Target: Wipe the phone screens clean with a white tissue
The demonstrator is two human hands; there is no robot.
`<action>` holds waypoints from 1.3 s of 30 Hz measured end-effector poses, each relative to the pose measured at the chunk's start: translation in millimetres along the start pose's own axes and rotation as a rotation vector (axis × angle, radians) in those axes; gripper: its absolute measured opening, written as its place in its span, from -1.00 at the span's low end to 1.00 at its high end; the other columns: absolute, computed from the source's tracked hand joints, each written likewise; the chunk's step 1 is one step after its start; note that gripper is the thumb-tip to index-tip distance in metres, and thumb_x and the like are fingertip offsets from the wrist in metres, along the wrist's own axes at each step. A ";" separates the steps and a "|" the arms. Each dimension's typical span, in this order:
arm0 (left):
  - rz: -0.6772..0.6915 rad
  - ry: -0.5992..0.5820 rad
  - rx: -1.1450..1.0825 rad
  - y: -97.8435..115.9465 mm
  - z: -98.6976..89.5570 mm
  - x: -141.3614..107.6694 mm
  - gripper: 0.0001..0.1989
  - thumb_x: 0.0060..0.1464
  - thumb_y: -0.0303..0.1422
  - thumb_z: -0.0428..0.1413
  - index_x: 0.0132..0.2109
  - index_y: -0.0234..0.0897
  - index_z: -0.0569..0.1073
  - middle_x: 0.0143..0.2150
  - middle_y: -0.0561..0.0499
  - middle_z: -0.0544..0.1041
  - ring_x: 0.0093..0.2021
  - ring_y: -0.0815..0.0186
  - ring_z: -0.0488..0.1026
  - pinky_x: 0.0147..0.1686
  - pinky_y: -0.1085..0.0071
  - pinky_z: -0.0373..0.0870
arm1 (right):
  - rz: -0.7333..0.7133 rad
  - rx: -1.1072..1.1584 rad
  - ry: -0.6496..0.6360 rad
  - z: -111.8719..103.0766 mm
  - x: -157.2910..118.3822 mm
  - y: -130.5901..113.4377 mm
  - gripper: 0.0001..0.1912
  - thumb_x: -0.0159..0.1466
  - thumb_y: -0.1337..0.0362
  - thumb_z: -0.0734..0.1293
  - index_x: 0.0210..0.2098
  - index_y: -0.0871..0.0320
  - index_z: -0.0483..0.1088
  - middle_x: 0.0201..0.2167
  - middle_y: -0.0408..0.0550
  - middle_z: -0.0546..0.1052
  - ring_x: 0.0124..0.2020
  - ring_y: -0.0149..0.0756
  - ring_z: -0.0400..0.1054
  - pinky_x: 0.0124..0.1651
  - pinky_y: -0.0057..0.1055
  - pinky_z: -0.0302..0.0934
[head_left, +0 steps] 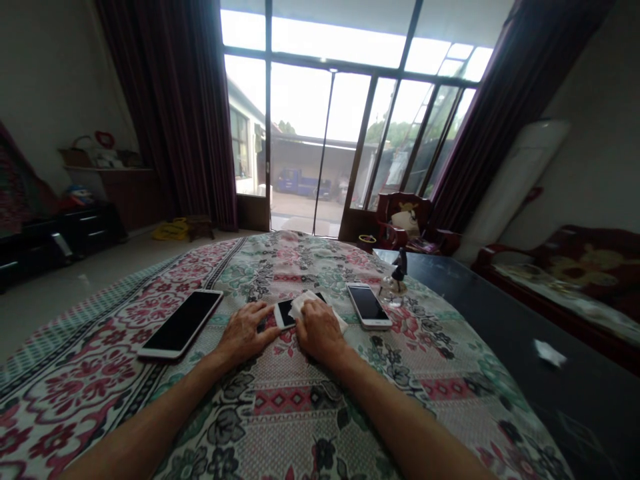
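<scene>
A small white-edged phone [284, 313] lies face up, crosswise, on the flowered tablecloth [280, 427]. At its left end rests my left hand [247, 328], fingers apart, with thumb and fingertips by the phone's edge. My right hand [320, 328] is closed on a crumpled white tissue [299, 303] and presses it on the phone's screen; part of the screen is hidden beneath. To the left lies a larger white phone [183, 325] with a dark screen. Another white phone [369, 305] sits to the right of my right hand, also face up.
A small dark figurine on a clear base [395, 283] stands past the right phone. A dark table [500, 320] adjoins on the right, with a crumpled white scrap [550, 353] on it. Wooden seats [575, 267], curtains [185, 100] and glass doors lie beyond.
</scene>
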State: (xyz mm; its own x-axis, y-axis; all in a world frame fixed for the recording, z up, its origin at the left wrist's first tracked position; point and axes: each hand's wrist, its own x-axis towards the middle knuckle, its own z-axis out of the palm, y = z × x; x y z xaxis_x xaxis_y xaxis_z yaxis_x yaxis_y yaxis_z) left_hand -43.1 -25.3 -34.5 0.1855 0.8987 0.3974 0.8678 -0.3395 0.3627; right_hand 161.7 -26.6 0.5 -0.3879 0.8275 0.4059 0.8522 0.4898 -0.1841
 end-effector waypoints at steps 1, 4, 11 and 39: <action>0.010 -0.004 -0.006 -0.1 0.0 0.1 -0.51 0.07 -0.12 0.16 0.13 -0.15 0.46 0.16 -0.10 0.46 0.20 0.04 0.34 0.18 0.10 0.25 | -0.056 0.027 -0.003 -0.2 -1.5 -2.4 -0.84 0.28 0.33 0.23 -0.20 0.22 0.41 -0.17 0.11 0.50 -0.04 -0.14 0.31 0.10 -0.26 0.14; 0.017 -0.006 -0.011 0.1 0.5 0.3 -0.55 0.06 -0.17 0.16 0.09 -0.19 0.48 0.14 -0.12 0.47 0.17 0.06 0.36 0.17 0.12 0.26 | -0.257 0.121 -0.021 -1.0 -3.5 -5.0 -0.79 0.30 0.40 0.19 -0.13 0.18 0.40 -0.10 0.04 0.50 0.00 -0.22 0.30 0.14 -0.31 0.11; 0.008 -0.010 0.004 2.4 -0.1 -0.5 -0.60 0.07 -0.17 0.14 0.01 -0.26 0.51 0.13 -0.14 0.47 0.16 0.06 0.37 0.16 0.14 0.26 | -0.313 0.116 -0.100 6.6 11.3 -6.2 -0.65 0.38 0.31 0.12 0.11 0.17 0.32 0.18 0.03 0.37 0.22 -0.19 0.14 0.23 -0.22 0.02; 0.029 -0.034 -0.022 3.5 -6.5 2.4 -0.63 0.06 -0.16 0.15 -0.03 -0.24 0.54 0.10 -0.12 0.49 0.11 0.07 0.39 0.13 0.17 0.27 | -0.359 0.183 -0.163 10.0 39.6 -2.1 -0.72 0.38 0.38 0.16 -0.04 0.12 0.45 -0.08 -0.06 0.54 -0.02 -0.26 0.31 0.07 -0.33 0.11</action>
State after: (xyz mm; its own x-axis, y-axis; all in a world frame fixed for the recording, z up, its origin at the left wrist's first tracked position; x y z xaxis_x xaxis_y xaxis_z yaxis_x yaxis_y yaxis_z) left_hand -42.5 -26.2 -26.8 0.2268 0.8970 0.3793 0.8514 -0.3717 0.3700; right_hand 141.1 7.9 7.9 -0.7110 0.6213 0.3293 0.5829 0.7827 -0.2183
